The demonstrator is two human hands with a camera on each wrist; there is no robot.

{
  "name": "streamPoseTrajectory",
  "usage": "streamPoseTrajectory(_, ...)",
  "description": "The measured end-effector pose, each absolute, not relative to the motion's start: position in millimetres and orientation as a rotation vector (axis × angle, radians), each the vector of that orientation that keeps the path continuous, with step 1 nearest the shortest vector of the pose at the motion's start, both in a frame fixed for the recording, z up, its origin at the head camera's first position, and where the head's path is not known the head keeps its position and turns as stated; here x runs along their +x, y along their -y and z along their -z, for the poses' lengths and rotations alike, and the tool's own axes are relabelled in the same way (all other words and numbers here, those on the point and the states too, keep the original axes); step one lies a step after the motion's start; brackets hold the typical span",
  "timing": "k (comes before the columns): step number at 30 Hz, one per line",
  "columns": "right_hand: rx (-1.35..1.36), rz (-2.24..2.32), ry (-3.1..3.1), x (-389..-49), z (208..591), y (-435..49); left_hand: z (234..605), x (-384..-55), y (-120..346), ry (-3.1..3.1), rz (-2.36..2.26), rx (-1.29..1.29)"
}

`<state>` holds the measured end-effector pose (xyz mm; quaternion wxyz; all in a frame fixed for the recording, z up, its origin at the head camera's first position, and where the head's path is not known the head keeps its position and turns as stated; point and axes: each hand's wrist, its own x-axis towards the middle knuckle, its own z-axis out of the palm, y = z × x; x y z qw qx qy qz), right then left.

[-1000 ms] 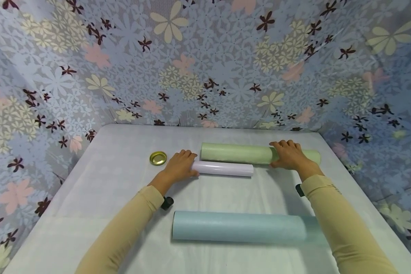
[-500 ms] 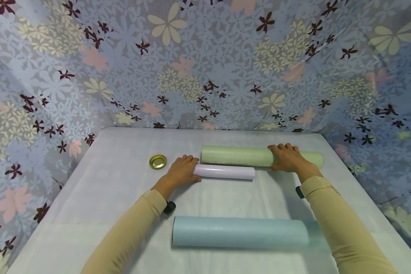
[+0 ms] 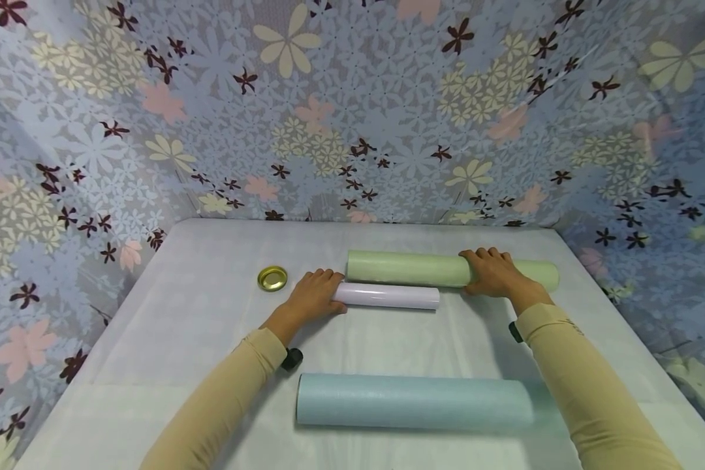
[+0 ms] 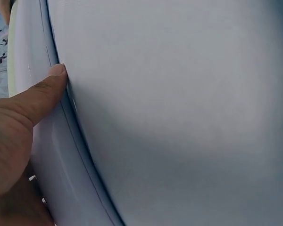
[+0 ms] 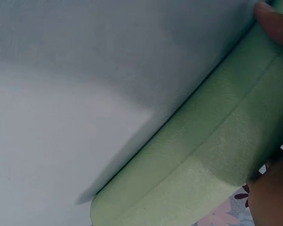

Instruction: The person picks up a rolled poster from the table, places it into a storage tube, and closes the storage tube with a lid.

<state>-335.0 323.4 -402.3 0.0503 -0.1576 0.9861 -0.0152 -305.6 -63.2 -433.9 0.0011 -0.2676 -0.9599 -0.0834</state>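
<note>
My left hand (image 3: 314,295) grips the left end of a slim, glossy lavender roll (image 3: 390,296). In the left wrist view, the thumb (image 4: 45,94) presses along the side of this lavender roll (image 4: 61,155), close to the white surface. Behind and to the right lies a thicker pale green roll (image 3: 408,268), which my right hand (image 3: 492,273) grips from above, right of its middle. The right wrist view has the thumb on one side of the green roll (image 5: 188,155) and other fingers, dim and partly cut off, on the far side.
A wide light blue roll (image 3: 414,403) lies across the front, its right end hidden by the right forearm. A round gold lid (image 3: 272,278) sits left of the left hand. Flower-patterned cloth (image 3: 352,117) borders the white table (image 3: 211,326) at back and sides.
The head view has shifted a little, so the table and rolls appear lower than a second ago. Both hands keep their hold on the lavender and green rolls.
</note>
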Motion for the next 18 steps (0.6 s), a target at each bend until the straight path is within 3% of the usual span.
streamPoseTrajectory(18, -0.513, 0.043, -3.062, -333.3, 412.2, -325.5, 432.9, -302.5, 58.6, 3.005, 0.222, -0.828)
